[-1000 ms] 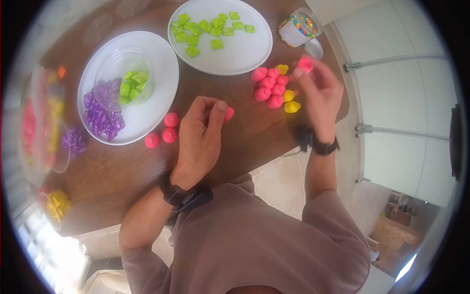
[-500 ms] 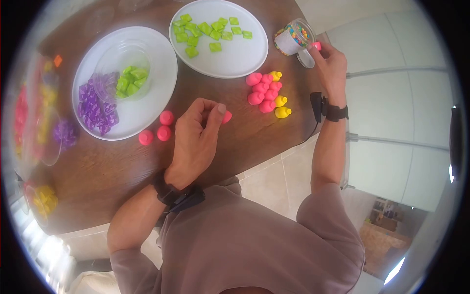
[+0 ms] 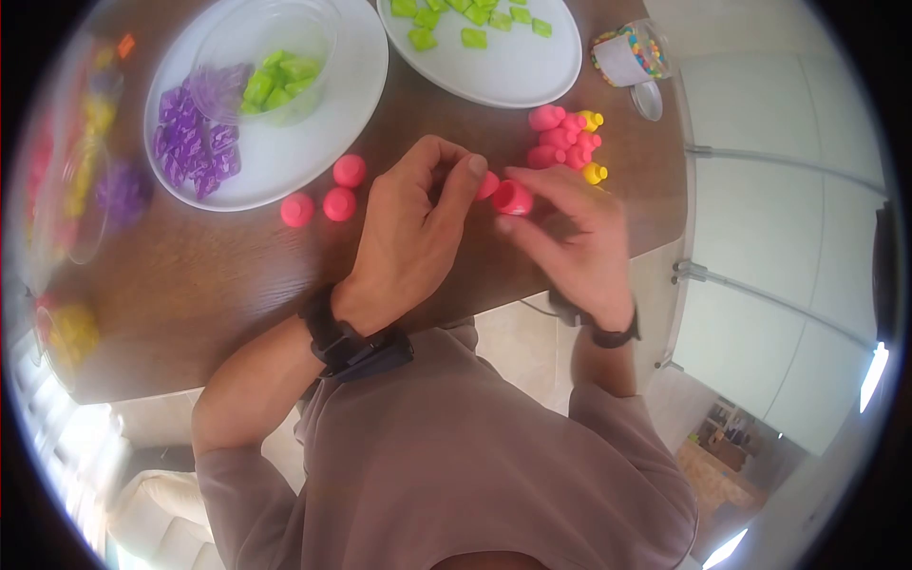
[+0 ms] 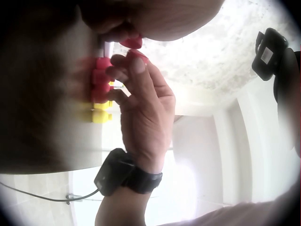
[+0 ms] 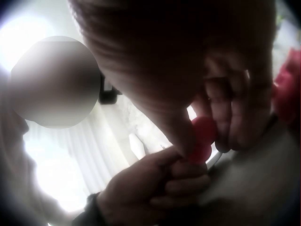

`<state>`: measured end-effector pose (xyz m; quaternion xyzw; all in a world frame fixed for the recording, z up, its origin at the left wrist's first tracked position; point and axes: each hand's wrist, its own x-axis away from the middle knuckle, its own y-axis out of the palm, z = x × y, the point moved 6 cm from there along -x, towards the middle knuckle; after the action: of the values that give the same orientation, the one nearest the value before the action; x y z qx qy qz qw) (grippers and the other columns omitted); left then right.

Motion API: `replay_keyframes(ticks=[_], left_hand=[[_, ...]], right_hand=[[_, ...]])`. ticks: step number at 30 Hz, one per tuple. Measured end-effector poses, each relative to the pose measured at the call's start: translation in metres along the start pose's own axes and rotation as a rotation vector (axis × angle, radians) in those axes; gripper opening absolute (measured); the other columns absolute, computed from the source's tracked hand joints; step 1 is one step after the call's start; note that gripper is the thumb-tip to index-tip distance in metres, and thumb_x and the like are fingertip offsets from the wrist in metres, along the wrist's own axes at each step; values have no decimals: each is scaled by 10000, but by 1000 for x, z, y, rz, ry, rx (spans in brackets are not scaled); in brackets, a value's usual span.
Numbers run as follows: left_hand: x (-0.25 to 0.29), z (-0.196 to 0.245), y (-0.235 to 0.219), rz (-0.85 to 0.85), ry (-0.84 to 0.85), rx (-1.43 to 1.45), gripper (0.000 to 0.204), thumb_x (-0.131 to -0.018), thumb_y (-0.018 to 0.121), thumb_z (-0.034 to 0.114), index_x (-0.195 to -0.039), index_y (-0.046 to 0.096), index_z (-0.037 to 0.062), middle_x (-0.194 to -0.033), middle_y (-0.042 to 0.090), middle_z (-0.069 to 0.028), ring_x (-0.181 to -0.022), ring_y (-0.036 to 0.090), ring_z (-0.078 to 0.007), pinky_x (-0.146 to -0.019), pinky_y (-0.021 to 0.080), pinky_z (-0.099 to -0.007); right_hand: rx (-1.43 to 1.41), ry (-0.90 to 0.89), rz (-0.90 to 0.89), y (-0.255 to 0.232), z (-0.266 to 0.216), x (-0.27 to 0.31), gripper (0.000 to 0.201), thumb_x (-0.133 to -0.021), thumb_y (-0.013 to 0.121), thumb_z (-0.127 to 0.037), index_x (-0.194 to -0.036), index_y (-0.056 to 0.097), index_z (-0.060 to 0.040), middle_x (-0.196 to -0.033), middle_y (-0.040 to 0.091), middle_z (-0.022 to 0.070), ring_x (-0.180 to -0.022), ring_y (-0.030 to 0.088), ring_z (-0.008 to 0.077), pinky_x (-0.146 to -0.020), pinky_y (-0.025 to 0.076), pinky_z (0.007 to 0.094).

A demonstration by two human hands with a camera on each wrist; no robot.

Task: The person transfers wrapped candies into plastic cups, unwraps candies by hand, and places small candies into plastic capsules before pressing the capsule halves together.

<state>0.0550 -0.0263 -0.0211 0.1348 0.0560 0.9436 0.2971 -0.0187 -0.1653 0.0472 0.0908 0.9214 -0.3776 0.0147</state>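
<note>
Both hands met above the bench's (image 3: 237, 285) near edge: left hand (image 3: 408, 237) pinched a small pink plastic piece (image 3: 487, 184), right hand (image 3: 560, 237) gripped a pink plastic cap (image 3: 513, 198); best kept square, pressed gently.

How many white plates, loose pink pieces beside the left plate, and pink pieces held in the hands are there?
White plates: 2
Loose pink pieces: 3
Held pink pieces: 2, one in the left hand, one in the right hand
Total: 7
</note>
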Motion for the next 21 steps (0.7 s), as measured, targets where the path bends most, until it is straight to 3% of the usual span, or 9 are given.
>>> replay_keyframes(ticks=[2, 6, 8, 9, 11, 18, 20, 21], left_hand=[[1, -1, 2, -2, 91, 2, 220, -1068, 588, 231, -1020, 624, 19, -799, 624, 23, -659, 491, -13, -561, 389, -200], [0, 2, 1, 1, 120, -25, 186, -1057, 604, 195, -1026, 624, 12, -817, 652, 8, -698, 543, -27, -599, 435, -202], [-1, 6, 2, -26, 187, -101, 161, -1002, 646, 113, -989, 600, -41, -836, 726, -139, -731, 697, -191, -652, 533, -312], [0, 6, 2, -29, 182, -102, 161, -1002, 646, 113, -989, 600, -41, -836, 726, -139, -731, 697, -191, -652, 533, -312], [2, 5, 3, -46, 203, -189, 155, -1000, 683, 131, -1043, 638, -11, -858, 719, -53, -765, 619, -63, -657, 495, -230], [1, 7, 3, -54, 183, -331, 166, -982, 707, 137, -1026, 648, -13, -813, 717, -78, -719, 607, -68, -621, 475, -245], [0, 10, 3, -51, 249, -278, 209, -962, 702, 136, -1000, 577, -27, -805, 692, -180, -623, 639, -271, -563, 476, -365], [0, 10, 4, -43, 246, -280, 209, -962, 702, 136, -1000, 577, -27, -805, 692, -180, -623, 639, -271, -563, 476, -365]], right_hand=[[-131, 3, 76, 19, 8, 6, 370, -803, 804, -11, -1164, 721, -8, -928, 716, 76, -730, 662, 148, -655, 522, 252], [-312, 149, 163, 38, 21, 12, 382, -802, 794, 14, -1176, 724, -13, -912, 707, 61, -716, 646, 113, -650, 519, 241], [-298, 146, 162, 39, 23, 12, 389, -803, 777, 30, -1187, 728, -16, -908, 708, 43, -714, 631, 77, -647, 506, 232], [-300, 151, 163, 40, 25, 13, 389, -803, 777, 30, -1187, 728, -16, -908, 708, 43, -714, 631, 77, -647, 506, 232], [-390, 247, 138, 43, 35, 13, 381, -809, 764, 35, -1185, 734, -21, -907, 713, 17, -712, 608, 51, -640, 486, 215], [-484, 247, 142, 45, 46, 13, 373, -817, 761, 28, -1184, 739, -29, -907, 719, -23, -711, 565, 13, -631, 447, 185], [-468, 244, 108, 43, 44, 11, 370, -814, 758, 32, -1179, 739, -23, -967, 716, -14, -762, 578, 23, -647, 445, 187], [-472, 242, 100, 43, 43, 8, 370, -814, 758, 32, -1179, 739, -23, -967, 716, -14, -762, 578, 23, -647, 445, 187]])
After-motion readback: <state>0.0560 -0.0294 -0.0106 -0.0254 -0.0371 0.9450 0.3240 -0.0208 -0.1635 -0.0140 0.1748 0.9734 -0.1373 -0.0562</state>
